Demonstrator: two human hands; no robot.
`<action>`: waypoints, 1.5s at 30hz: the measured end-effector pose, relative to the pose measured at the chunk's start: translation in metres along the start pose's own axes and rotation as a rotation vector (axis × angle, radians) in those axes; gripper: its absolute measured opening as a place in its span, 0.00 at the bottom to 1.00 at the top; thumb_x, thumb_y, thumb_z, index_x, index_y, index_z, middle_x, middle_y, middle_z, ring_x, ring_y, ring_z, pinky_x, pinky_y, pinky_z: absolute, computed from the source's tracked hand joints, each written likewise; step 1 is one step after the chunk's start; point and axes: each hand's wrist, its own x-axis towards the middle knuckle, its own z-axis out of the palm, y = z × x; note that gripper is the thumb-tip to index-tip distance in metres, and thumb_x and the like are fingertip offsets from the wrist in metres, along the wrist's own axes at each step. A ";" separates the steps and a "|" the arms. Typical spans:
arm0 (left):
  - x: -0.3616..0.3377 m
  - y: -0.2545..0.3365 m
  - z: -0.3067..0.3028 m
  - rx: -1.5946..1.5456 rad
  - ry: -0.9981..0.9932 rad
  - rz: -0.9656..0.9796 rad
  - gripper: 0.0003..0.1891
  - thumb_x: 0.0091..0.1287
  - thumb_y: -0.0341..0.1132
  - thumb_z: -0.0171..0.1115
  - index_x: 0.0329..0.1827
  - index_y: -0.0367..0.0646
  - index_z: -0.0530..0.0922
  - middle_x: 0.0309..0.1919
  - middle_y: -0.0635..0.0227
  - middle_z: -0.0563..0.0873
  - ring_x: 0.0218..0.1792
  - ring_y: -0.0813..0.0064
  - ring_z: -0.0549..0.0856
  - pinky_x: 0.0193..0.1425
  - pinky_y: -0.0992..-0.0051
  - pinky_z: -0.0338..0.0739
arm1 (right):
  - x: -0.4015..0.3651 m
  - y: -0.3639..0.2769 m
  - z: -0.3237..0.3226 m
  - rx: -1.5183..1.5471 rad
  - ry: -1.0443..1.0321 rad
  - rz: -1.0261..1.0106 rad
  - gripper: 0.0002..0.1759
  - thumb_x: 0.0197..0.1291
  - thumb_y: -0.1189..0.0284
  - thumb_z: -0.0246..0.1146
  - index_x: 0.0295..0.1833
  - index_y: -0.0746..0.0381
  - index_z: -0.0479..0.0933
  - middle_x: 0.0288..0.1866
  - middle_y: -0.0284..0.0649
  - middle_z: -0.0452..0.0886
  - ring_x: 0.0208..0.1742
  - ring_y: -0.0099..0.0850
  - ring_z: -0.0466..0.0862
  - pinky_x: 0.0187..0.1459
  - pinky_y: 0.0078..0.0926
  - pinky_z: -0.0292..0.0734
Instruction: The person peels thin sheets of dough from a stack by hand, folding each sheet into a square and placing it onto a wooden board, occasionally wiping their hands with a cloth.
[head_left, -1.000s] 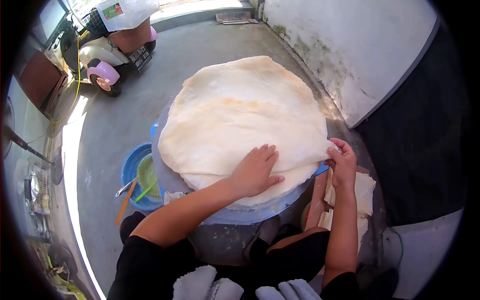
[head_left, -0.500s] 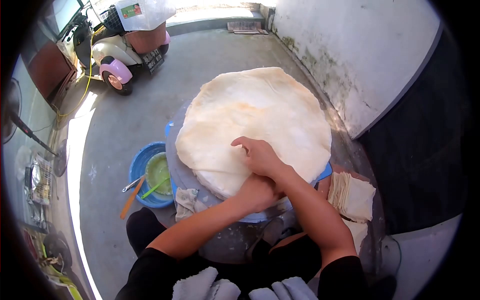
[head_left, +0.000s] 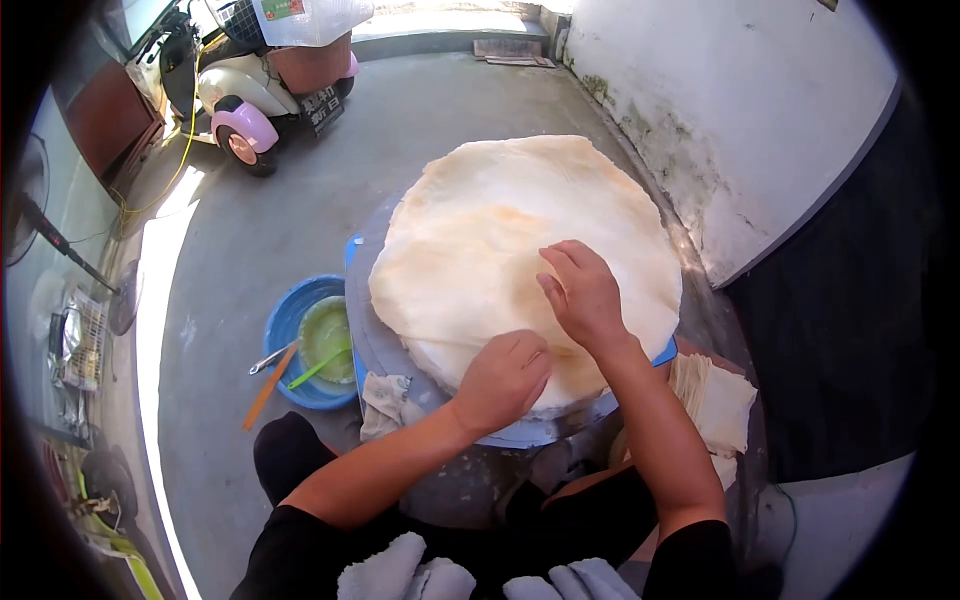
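A large round stack of thin, pale dough sheets, browned in patches, lies on a round grey board. Near the stack's front edge is my left hand, its fingers curled together; whether they pinch the top sheet is hidden. Farther right and forward, my right hand is over the sheets with thumb and fingers apart, nothing between them. A crumpled cloth lies at the board's front left.
Left of the board, a blue basin holds a green bowl and utensils. Folded sheets are stacked at the right. A scooter stands at the back left, and a stained white wall runs along the right.
My hands, crossed or overlapping before, are now apart. The right has moved forward and right and its fingers show clearly; the left is now uncovered. The view has shifted slightly.
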 end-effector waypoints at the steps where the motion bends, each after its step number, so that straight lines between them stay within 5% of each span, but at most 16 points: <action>1: 0.007 -0.006 0.000 0.125 0.107 0.025 0.16 0.59 0.30 0.67 0.50 0.36 0.81 0.46 0.58 0.86 0.50 0.59 0.85 0.54 0.61 0.78 | -0.002 0.008 0.007 -0.157 0.021 0.006 0.31 0.66 0.61 0.65 0.71 0.64 0.71 0.67 0.51 0.77 0.71 0.46 0.74 0.70 0.44 0.68; 2: 0.004 -0.013 0.002 0.125 0.103 0.026 0.16 0.59 0.30 0.67 0.50 0.36 0.81 0.46 0.58 0.86 0.50 0.59 0.85 0.54 0.61 0.78 | -0.008 0.017 0.020 -0.155 0.022 0.008 0.31 0.66 0.61 0.65 0.71 0.64 0.71 0.67 0.51 0.77 0.71 0.46 0.74 0.70 0.44 0.68; 5: -0.007 -0.025 -0.005 0.251 -0.206 -0.163 0.18 0.55 0.28 0.67 0.51 0.37 0.81 0.46 0.59 0.86 0.50 0.61 0.85 0.53 0.62 0.78 | -0.015 0.028 0.039 -0.147 -0.354 0.196 0.45 0.71 0.48 0.56 0.81 0.65 0.54 0.85 0.50 0.51 0.85 0.48 0.50 0.81 0.51 0.47; 12: -0.043 -0.018 -0.053 0.112 0.009 -0.277 0.10 0.64 0.29 0.66 0.47 0.39 0.81 0.42 0.63 0.86 0.45 0.66 0.84 0.49 0.68 0.78 | -0.014 0.008 0.020 -0.215 -0.292 0.143 0.43 0.71 0.47 0.56 0.82 0.59 0.55 0.86 0.50 0.51 0.85 0.49 0.50 0.81 0.53 0.46; 14: -0.068 -0.023 -0.065 -0.524 0.137 -1.140 0.10 0.70 0.36 0.65 0.49 0.41 0.80 0.43 0.66 0.84 0.44 0.71 0.83 0.48 0.70 0.78 | -0.023 -0.009 0.022 -0.066 -0.377 0.185 0.43 0.71 0.45 0.55 0.83 0.56 0.55 0.86 0.50 0.49 0.86 0.49 0.48 0.81 0.54 0.44; 15: -0.076 -0.030 -0.067 -0.516 0.136 -1.141 0.10 0.70 0.36 0.65 0.49 0.41 0.80 0.43 0.66 0.84 0.44 0.71 0.83 0.48 0.70 0.78 | -0.029 -0.013 0.026 -0.059 -0.375 0.184 0.43 0.71 0.45 0.55 0.83 0.56 0.55 0.86 0.50 0.49 0.86 0.49 0.48 0.81 0.54 0.44; 17: -0.092 -0.052 -0.064 -1.090 0.569 -1.445 0.16 0.73 0.46 0.66 0.51 0.43 0.79 0.44 0.69 0.82 0.43 0.74 0.81 0.48 0.71 0.77 | -0.038 -0.018 0.036 -0.181 -0.443 0.124 0.44 0.70 0.44 0.55 0.83 0.56 0.55 0.86 0.51 0.48 0.86 0.50 0.47 0.81 0.54 0.42; 20: -0.095 -0.086 -0.060 -1.322 0.670 -1.508 0.20 0.71 0.51 0.68 0.52 0.45 0.79 0.45 0.68 0.81 0.42 0.71 0.80 0.46 0.72 0.75 | -0.034 -0.020 0.032 -0.181 -0.482 0.145 0.45 0.70 0.43 0.54 0.83 0.56 0.54 0.86 0.50 0.48 0.86 0.49 0.47 0.81 0.54 0.42; 27: -0.089 -0.108 -0.060 -1.346 0.903 -1.396 0.14 0.72 0.43 0.68 0.54 0.48 0.79 0.40 0.77 0.83 0.37 0.80 0.79 0.43 0.77 0.72 | -0.063 -0.084 0.029 -0.002 -0.350 0.035 0.42 0.66 0.49 0.63 0.79 0.57 0.62 0.81 0.50 0.60 0.82 0.50 0.58 0.79 0.55 0.50; 33: -0.045 -0.073 -0.069 -0.946 0.972 -1.126 0.10 0.70 0.36 0.69 0.48 0.43 0.80 0.36 0.76 0.83 0.35 0.84 0.80 0.39 0.80 0.74 | -0.073 -0.101 0.030 -0.038 -0.332 0.019 0.40 0.65 0.51 0.65 0.78 0.58 0.65 0.80 0.51 0.63 0.82 0.49 0.59 0.79 0.55 0.51; 36: 0.002 -0.054 -0.072 -0.634 0.630 -0.816 0.07 0.70 0.31 0.68 0.45 0.39 0.79 0.37 0.71 0.86 0.36 0.84 0.83 0.44 0.81 0.78 | -0.081 -0.103 0.041 -0.061 -0.325 0.022 0.41 0.65 0.51 0.64 0.77 0.60 0.65 0.79 0.52 0.64 0.81 0.49 0.61 0.79 0.57 0.50; 37: 0.019 -0.050 -0.062 -0.572 0.583 -0.658 0.09 0.69 0.32 0.69 0.44 0.37 0.80 0.34 0.70 0.85 0.32 0.82 0.83 0.39 0.80 0.78 | -0.084 -0.104 0.044 -0.061 -0.288 0.013 0.41 0.65 0.51 0.64 0.77 0.62 0.65 0.79 0.53 0.64 0.81 0.49 0.61 0.79 0.57 0.49; 41: 0.063 -0.029 -0.015 -0.294 0.020 -0.470 0.10 0.62 0.34 0.70 0.42 0.39 0.81 0.36 0.62 0.86 0.37 0.68 0.87 0.44 0.69 0.83 | -0.084 -0.105 0.043 -0.031 -0.158 -0.006 0.39 0.61 0.55 0.68 0.71 0.67 0.69 0.73 0.54 0.71 0.77 0.51 0.65 0.76 0.57 0.55; 45: 0.063 -0.027 0.024 -0.102 -0.236 -0.375 0.12 0.59 0.34 0.70 0.42 0.39 0.81 0.37 0.59 0.86 0.43 0.60 0.87 0.48 0.64 0.82 | -0.083 -0.098 0.050 0.271 -0.144 0.057 0.33 0.54 0.63 0.73 0.62 0.68 0.75 0.62 0.55 0.78 0.66 0.53 0.75 0.67 0.52 0.66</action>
